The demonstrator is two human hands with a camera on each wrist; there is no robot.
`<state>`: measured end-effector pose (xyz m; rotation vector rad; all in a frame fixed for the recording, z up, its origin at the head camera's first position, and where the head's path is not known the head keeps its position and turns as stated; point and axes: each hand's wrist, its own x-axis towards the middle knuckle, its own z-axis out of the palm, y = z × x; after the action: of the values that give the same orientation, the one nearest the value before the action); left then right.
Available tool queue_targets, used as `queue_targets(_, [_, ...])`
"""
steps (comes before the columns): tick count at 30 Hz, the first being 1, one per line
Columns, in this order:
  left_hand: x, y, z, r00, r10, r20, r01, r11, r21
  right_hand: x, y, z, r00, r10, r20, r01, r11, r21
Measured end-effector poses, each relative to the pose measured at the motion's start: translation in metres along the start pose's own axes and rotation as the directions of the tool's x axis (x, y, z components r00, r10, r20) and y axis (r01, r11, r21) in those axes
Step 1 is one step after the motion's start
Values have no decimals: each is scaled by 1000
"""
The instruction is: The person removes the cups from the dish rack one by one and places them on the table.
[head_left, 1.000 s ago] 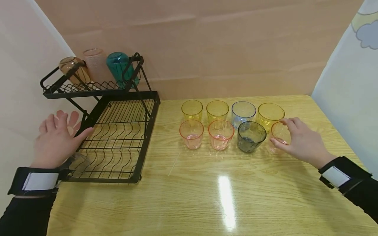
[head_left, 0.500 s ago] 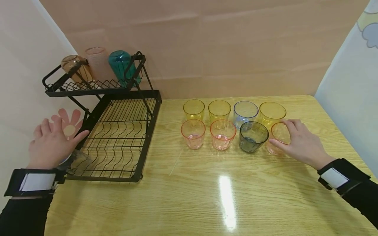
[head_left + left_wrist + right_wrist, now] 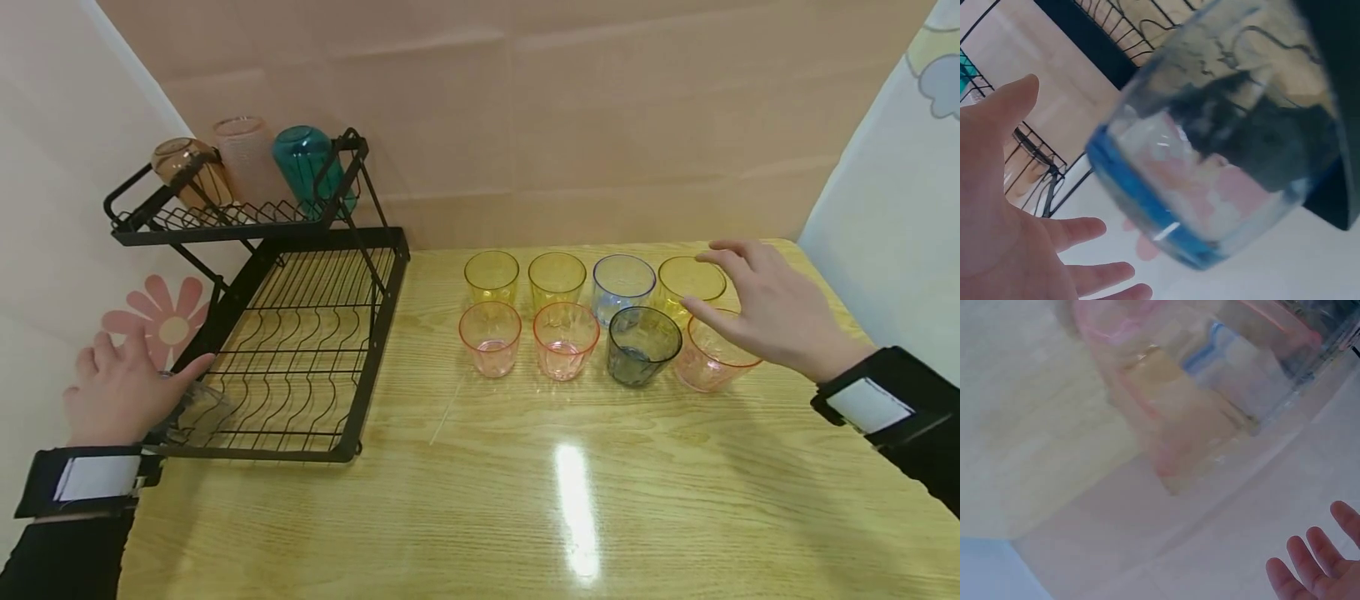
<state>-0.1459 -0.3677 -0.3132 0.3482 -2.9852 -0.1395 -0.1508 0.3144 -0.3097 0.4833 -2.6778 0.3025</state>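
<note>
My left hand (image 3: pixel 120 392) is beside the front left corner of the black dish rack (image 3: pixel 247 453), fingers spread. Right next to it, a clear glass with a blue band at one end (image 3: pixel 1166 150) lies tilted on the rack's lower tier; the hand partly hides it in the head view. On the right, my right hand (image 3: pixel 780 312) hovers with parted fingers above a pink glass (image 3: pixel 708 371), holding nothing. Its fingertips overlap a yellow glass (image 3: pixel 675 287) behind. The pink glass stands upright at the front row's right end, beside a dark grey glass (image 3: pixel 637 350).
Two more pink glasses (image 3: pixel 490 342) continue the front row. Behind them stand two yellow glasses (image 3: pixel 491 279) and a blue-rimmed one (image 3: pixel 622 287). An amber glass (image 3: pixel 191 171), a pale pink glass (image 3: pixel 247 162) and a teal glass (image 3: pixel 303 167) sit upside down on the rack's upper tier.
My right hand has let go of the rightmost pink glass and lifted up and back; that glass stays in its row. The left hand has shifted slightly down and left.
</note>
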Motion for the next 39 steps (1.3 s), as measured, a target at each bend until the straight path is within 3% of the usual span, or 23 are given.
queue_targets(9, [-6,-3,10,999,-33,-36,33,999,14,39,-41,0,986,-139,94,143,989,-26])
queue_targets(15, [-10,-7,21,999,-15,-47,15,1000,-4,61,-79,18,950,-264,166,274,961,-41])
queue_targets(19, [-9,-9,25,1000,-13,4,13,1000,-8,72,-103,28,926,-323,193,337,941,-41])
queue_targets(32, [-1,-16,31,993,-4,115,6,1000,-22,86,-153,50,875,-389,288,411,911,-21])
queue_targets(39, [0,-17,30,994,32,109,-34,999,14,91,-174,60,849,-436,299,450,893,23])
